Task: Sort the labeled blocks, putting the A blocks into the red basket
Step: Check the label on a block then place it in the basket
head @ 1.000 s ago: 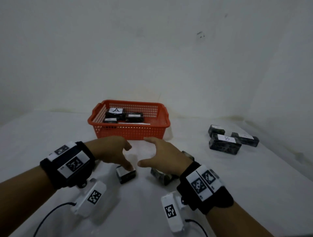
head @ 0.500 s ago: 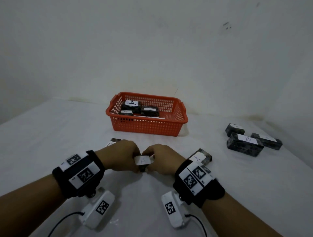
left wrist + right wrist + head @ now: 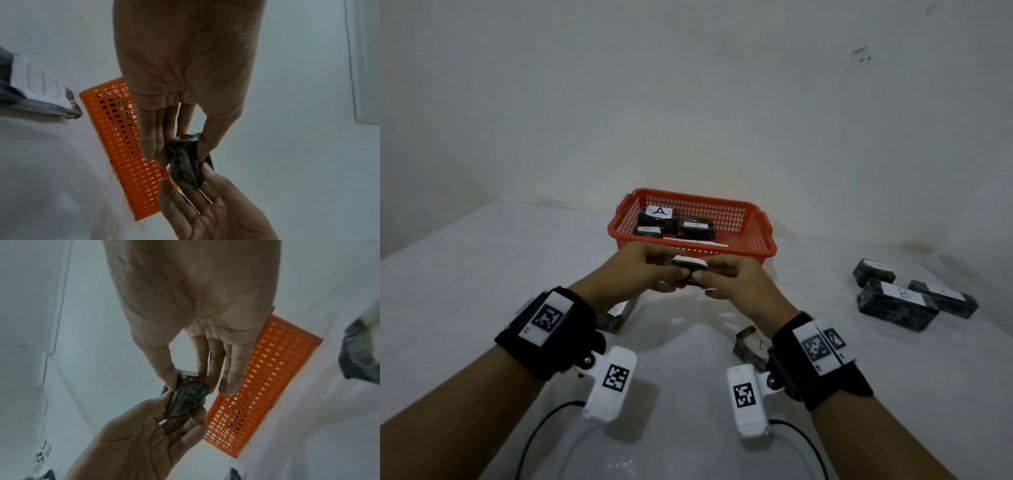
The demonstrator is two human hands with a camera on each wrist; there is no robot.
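A small dark block with a white label (image 3: 689, 265) hangs in the air just in front of the red basket (image 3: 760, 246). My left hand (image 3: 654, 270) pinches its left end and my right hand (image 3: 722, 277) pinches its right end. The left wrist view shows the block (image 3: 185, 162) between thumb and fingers, with the basket (image 3: 123, 154) behind. The right wrist view shows the same block (image 3: 187, 395) beside the basket (image 3: 267, 378). Several dark blocks lie in the basket, two labeled A (image 3: 660, 213).
A group of dark blocks, one labeled B (image 3: 897, 303), sits at the right. One more block (image 3: 616, 313) lies on the white table under my left wrist, another (image 3: 751, 344) by my right wrist. A white wall stands close behind the basket.
Both hands closed on the small block, lifted it off the table and carried it forward to the basket's front wall.
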